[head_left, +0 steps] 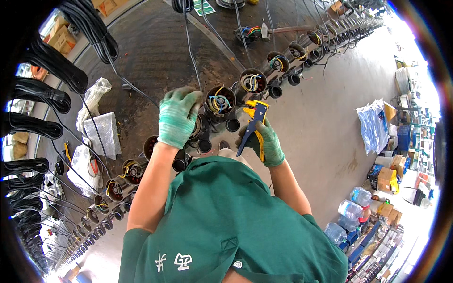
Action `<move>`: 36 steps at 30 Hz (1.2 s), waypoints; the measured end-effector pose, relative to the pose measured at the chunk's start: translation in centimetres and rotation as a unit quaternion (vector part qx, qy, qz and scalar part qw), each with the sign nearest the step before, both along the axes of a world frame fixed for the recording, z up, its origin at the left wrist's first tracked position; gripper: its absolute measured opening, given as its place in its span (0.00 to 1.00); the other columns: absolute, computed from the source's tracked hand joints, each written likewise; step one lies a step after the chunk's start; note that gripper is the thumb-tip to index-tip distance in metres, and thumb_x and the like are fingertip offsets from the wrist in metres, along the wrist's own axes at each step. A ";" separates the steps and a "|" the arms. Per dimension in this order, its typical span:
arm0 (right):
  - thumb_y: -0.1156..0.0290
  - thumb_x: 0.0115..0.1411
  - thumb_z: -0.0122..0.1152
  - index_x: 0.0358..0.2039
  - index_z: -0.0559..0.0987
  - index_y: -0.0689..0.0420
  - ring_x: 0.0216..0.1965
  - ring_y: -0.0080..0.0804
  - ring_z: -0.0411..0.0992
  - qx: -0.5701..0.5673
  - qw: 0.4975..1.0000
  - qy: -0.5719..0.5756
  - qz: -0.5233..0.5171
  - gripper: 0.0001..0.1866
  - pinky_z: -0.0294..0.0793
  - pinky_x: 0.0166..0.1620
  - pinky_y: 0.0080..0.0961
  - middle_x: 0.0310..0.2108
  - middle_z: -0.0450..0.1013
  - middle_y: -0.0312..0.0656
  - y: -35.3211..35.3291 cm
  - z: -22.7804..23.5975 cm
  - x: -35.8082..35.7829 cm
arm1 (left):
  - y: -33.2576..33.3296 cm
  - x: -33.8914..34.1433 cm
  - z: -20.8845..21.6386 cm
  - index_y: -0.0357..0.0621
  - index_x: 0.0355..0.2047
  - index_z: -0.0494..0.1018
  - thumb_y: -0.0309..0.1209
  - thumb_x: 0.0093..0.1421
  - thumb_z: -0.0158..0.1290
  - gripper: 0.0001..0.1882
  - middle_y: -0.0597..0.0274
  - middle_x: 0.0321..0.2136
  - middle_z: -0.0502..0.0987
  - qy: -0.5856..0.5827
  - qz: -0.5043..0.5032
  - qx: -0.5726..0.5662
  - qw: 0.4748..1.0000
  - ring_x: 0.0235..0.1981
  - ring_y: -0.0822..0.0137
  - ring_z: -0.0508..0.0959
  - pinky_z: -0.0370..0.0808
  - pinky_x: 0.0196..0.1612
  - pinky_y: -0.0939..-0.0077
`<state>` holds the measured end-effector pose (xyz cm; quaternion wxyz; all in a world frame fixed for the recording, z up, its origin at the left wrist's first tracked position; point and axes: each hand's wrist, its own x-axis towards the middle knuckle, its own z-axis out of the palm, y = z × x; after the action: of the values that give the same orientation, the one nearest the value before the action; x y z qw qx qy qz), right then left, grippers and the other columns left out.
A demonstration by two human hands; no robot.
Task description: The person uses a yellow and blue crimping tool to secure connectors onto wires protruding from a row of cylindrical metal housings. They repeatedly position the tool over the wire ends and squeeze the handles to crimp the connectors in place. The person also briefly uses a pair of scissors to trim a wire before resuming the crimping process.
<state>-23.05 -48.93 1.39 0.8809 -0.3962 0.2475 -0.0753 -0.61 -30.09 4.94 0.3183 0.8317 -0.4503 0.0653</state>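
Note:
My left hand (178, 120), in a pale green and white knit glove, is over the near edge of the dark table, beside an open metal motor housing (220, 102). Its fingers are curled, and anything within them is hidden. A black cable (137, 89) runs to the back of this hand. In my right hand (271, 144), gloved alike, is a wire stripper (255, 123) with yellow jaws and dark blue and yellow handles, jaws pointing away from me. The housing, left of the tool, holds blue, white and yellow wires. Another open housing (201, 127) is partly covered by my left hand.
A long row of similar housings (253, 81) lines the table's edge. Bundled black cables (52, 61) hang at left. Bubble wrap (103, 134) and a hammer (283, 29) lie on the table (141, 42). Plastic water jugs (350, 210) and boxes (388, 179) stand at right.

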 end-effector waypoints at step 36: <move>0.58 0.72 0.61 0.63 0.66 0.58 0.34 0.37 0.81 -0.352 0.926 0.136 0.017 0.27 0.85 0.39 0.33 0.40 0.78 0.47 -5.6 4.9 -0.1 | 54.9 15.8 -20.2 0.43 0.56 0.78 0.36 0.61 0.57 0.23 0.39 0.50 0.82 0.270 0.464 0.457 0.709 0.54 0.44 0.81 0.77 0.57 0.57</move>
<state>-23.11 -54.49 6.33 0.6439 -0.6913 0.3159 -0.0878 15.19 24.80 -15.29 -0.0633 0.9618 0.1231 -0.2362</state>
